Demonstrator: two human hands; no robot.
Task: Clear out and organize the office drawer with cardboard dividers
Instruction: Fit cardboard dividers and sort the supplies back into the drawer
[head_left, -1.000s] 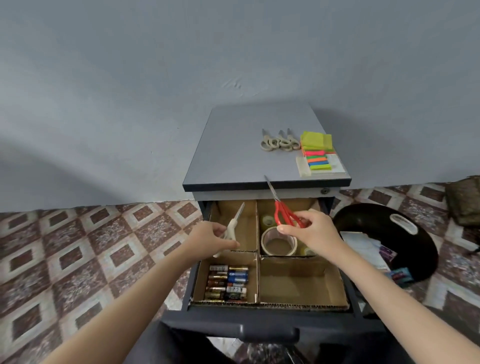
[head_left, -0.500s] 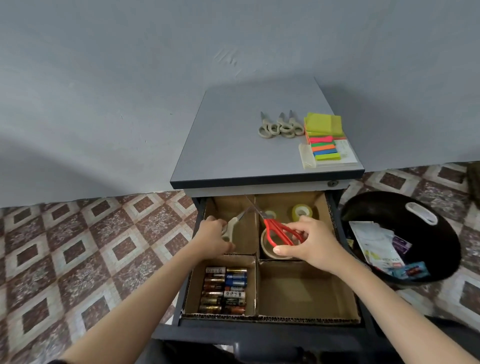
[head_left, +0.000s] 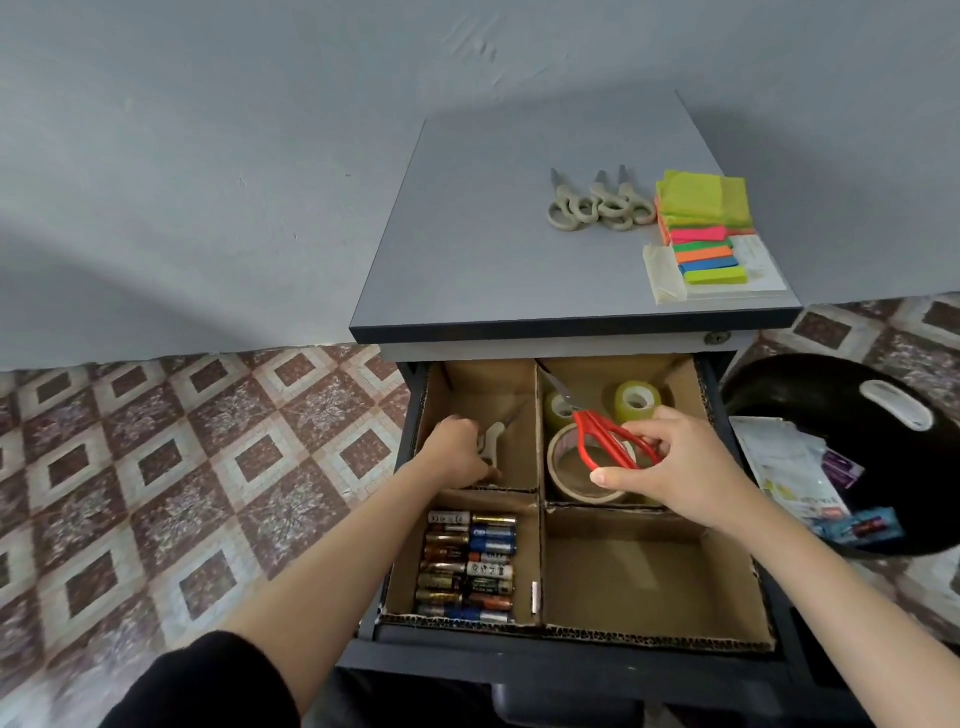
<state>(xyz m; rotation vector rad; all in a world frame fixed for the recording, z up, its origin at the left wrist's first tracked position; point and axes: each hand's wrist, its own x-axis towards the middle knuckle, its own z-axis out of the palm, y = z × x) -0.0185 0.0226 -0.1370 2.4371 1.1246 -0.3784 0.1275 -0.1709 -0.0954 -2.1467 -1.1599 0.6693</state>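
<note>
From the head camera, the drawer (head_left: 519, 660) stands pulled out, split by the cardboard dividers (head_left: 540, 561) into four compartments so that each kind of item gets its own place. The left hand (head_left: 457, 449) reaches into the back-left compartment, fingers curled round the handles of the beige scissors (head_left: 493, 441), low against the cardboard, apparently to lay them flat there. The right hand (head_left: 670, 467) pinches the handle loops of the red scissors (head_left: 605, 441) and holds them above the wide tape roll (head_left: 571, 478) in the back-right compartment, blades angled toward the centre divider, probably bound for the same scissor compartment. Batteries (head_left: 467, 566) lie in rows at front left. More beige scissors (head_left: 597, 202) and sticky notes (head_left: 701, 228) wait on the cabinet top, likely still to be sorted.
</note>
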